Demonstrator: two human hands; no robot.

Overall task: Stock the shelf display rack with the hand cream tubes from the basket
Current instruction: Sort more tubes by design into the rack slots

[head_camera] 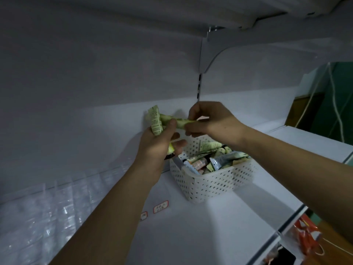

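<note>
Both hands meet just above and behind the basket (208, 180). Left hand (158, 142) curls round a bunch of pale green hand cream tubes (155, 122), soft flattened plastic with crimped flat ends and fine dark print; one dark cap pokes out below the palm. Right hand (208, 119) pinches the end of a green tube (181, 123) that lies crosswise between the two hands, its other end against the left thumb. How many tubes the left hand holds is hard to tell, since the fingers cover most of them.

White and rectangular, with perforated plastic walls and a rolled rim, the basket sits on the white shelf (191, 236). More tubes (212, 159) lie in it in a loose heap: green ones, a silvery one, an orange-labelled one. The right forearm crosses over its far corner.

Left of the basket stands a clear plastic rack (47, 213) with glossy dividers, blurred and partly cut off by the frame edge. In front of the basket, two small red-bordered labels (160, 206) lie on the shelf, their writing unreadable. Both forearms reach upward, bare, wrists slightly bent inward.
</note>
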